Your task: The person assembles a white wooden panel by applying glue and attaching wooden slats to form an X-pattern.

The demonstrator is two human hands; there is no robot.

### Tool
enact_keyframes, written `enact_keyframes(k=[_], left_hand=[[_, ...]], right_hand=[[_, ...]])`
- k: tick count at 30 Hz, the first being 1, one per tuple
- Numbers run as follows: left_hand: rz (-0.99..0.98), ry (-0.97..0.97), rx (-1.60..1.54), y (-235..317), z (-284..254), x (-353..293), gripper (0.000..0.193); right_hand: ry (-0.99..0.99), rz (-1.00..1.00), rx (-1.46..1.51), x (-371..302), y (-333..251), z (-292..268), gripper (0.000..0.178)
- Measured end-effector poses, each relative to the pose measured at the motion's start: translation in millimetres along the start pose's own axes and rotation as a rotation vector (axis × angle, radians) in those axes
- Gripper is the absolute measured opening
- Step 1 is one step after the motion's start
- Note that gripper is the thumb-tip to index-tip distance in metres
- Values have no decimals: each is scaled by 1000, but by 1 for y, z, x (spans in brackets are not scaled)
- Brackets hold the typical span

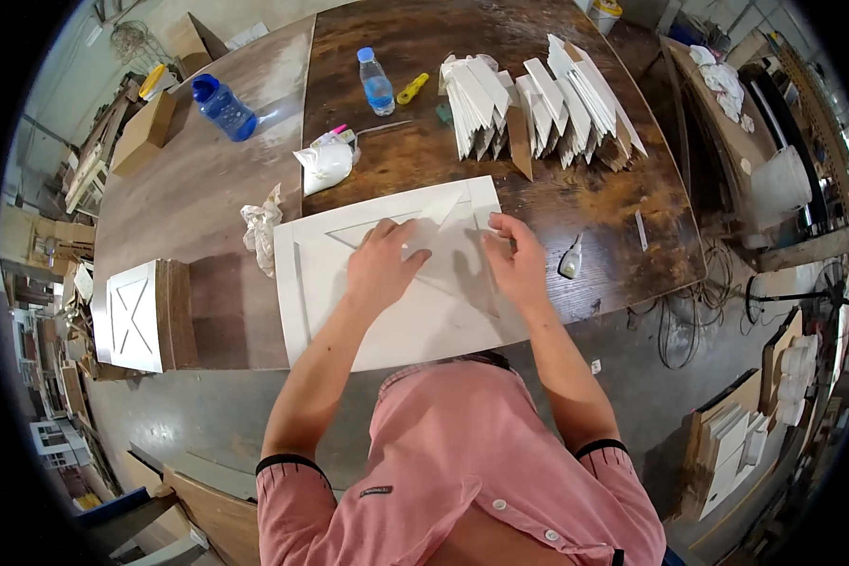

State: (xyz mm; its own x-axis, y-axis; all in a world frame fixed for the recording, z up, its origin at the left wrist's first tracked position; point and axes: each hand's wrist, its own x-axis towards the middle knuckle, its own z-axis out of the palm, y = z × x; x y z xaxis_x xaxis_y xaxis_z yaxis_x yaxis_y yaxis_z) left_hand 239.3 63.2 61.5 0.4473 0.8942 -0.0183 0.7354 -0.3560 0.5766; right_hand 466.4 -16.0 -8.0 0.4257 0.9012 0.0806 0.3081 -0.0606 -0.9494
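A white rectangular panel (349, 325) with dark diagonal grooves lies on the table in front of me. A thin white triangular piece (442, 209) rests over its upper middle. My left hand (384, 262) is over the middle of the panel, thumb and fingers apart, fingertips near the triangular piece. By the panel's right border is my right hand (517, 257), its fingers bent and apart; I see nothing gripped in it. A small bottle with a pointed tip (571, 258) lies on the table to the right of that hand.
Stacked white triangular pieces (547, 99) stand at the far right. Farther back are a clear bottle (376, 85), a yellow tool (412, 89) and a blue bottle (224, 108). A white bag (325, 166), crumpled cloth (261, 231) and stacked panels (136, 316) are to the left.
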Motion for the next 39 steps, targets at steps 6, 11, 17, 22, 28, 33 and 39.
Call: enact_keyframes(k=[6,11,17,22,28,33,39], left_hand=[[-7,-69,169,-5,12,8,48],[-3,-104,149,-3,16,11,52],[0,-109,169,-7,19,14,53],[43,-50,174,-12,26,17,52],[38,-32,175,-15,31,21,51],[3,-66,166,-13,30,23,51],[42,17,140,-17,35,19,48]], right_hand=[[99,-246,-293,-7,-2,11,40],[61,-230,-278,-6,-1,10,43],[59,-226,-328,-7,-2,12,44],[52,-197,-332,-7,-3,12,44],[45,-185,-358,-8,-5,14,43],[34,-168,-387,-10,-9,15,43],[29,-240,-505,-12,-20,17,40]])
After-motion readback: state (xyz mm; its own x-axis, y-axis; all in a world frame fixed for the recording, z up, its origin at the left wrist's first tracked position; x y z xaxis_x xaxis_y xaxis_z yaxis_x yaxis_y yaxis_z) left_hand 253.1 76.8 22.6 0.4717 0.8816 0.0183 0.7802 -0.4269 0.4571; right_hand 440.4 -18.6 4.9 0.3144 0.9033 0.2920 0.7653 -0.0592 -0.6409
